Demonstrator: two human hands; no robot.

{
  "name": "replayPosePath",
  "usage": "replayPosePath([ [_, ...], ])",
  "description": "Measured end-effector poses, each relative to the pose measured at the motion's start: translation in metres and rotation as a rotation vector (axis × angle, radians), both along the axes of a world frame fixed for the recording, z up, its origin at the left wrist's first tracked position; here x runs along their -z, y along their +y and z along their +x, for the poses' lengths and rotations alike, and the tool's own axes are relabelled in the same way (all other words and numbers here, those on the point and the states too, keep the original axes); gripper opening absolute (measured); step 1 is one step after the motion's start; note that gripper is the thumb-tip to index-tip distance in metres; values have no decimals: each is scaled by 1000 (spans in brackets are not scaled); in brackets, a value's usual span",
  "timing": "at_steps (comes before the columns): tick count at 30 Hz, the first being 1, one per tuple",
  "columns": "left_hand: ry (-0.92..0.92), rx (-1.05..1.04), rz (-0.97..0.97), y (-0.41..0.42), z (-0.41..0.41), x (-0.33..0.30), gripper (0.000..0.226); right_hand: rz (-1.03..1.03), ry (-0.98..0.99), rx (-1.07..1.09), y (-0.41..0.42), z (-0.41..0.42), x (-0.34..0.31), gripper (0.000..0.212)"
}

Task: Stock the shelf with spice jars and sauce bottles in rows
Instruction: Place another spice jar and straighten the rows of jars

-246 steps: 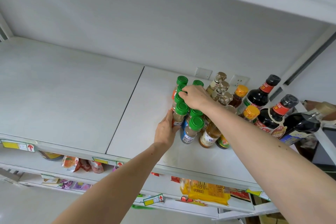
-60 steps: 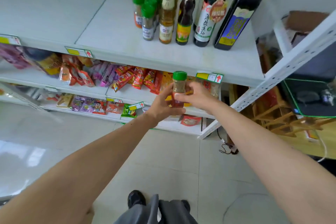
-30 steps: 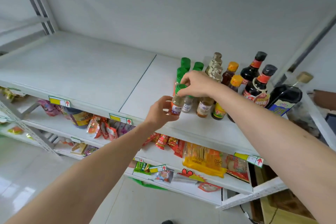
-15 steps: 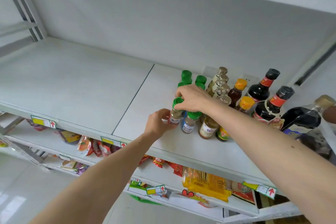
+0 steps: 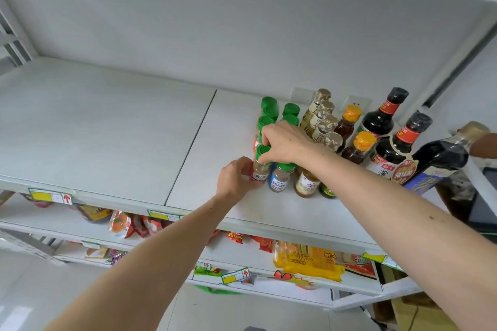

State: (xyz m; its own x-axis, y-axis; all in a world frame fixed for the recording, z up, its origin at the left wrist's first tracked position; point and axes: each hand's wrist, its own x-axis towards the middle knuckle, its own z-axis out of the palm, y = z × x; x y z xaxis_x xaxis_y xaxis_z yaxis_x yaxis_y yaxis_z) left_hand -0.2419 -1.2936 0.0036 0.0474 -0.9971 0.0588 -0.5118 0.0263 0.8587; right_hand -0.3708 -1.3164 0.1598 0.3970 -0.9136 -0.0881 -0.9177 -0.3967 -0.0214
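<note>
A green-capped spice jar (image 5: 260, 168) stands at the front of the left jar row on the white shelf (image 5: 188, 148). My right hand (image 5: 286, 142) grips its green cap from above, and my left hand (image 5: 236, 176) holds its body from the left. Behind it and beside it run two rows of green-capped jars (image 5: 279, 115). To the right stand rows of clear gold-capped bottles (image 5: 324, 121), orange-capped sauce bottles (image 5: 359, 145) and dark soy sauce bottles (image 5: 387, 115).
A large dark bottle (image 5: 441, 161) leans at the shelf's right end by the white upright. The shelves below hold snack packets (image 5: 126, 223) and yellow packs (image 5: 306, 260). Price tags (image 5: 51, 196) line the shelf edge.
Two seconds ago both hands held the jar low in front of the lower shelves. They lifted it to the shelf and have set it at the front of the left jar row.
</note>
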Motion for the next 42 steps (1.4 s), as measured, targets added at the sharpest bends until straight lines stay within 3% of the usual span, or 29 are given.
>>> replayPosePath([
  [3,21,18,10,0,0,0,42,14,-8,4,2,1,-1,41],
  [6,27,19,8,0,-2,-1,42,14,-3,10,4,1,-2,33],
  [10,20,48,-11,2,1,-3,45,39,-9,22,2,-1,-6,41],
  [15,175,51,66,2,13,-9,60,1,-127,111,-10,-7,-32,48],
  [21,329,85,120,-9,36,-17,40,-42,-234,181,-35,-13,-45,21],
  [27,374,40,110,-30,32,-25,34,14,-262,289,-60,-5,-38,25],
  [31,400,52,135,-47,18,-28,11,35,-212,370,-72,9,-28,48],
  [34,399,76,150,-53,10,-30,29,11,-133,391,-75,18,-23,59],
  [37,390,141,137,-56,6,-28,18,-10,-72,395,-75,24,-20,57],
  [42,390,154,123,-58,5,-32,24,-22,-55,420,-78,26,-20,49],
])
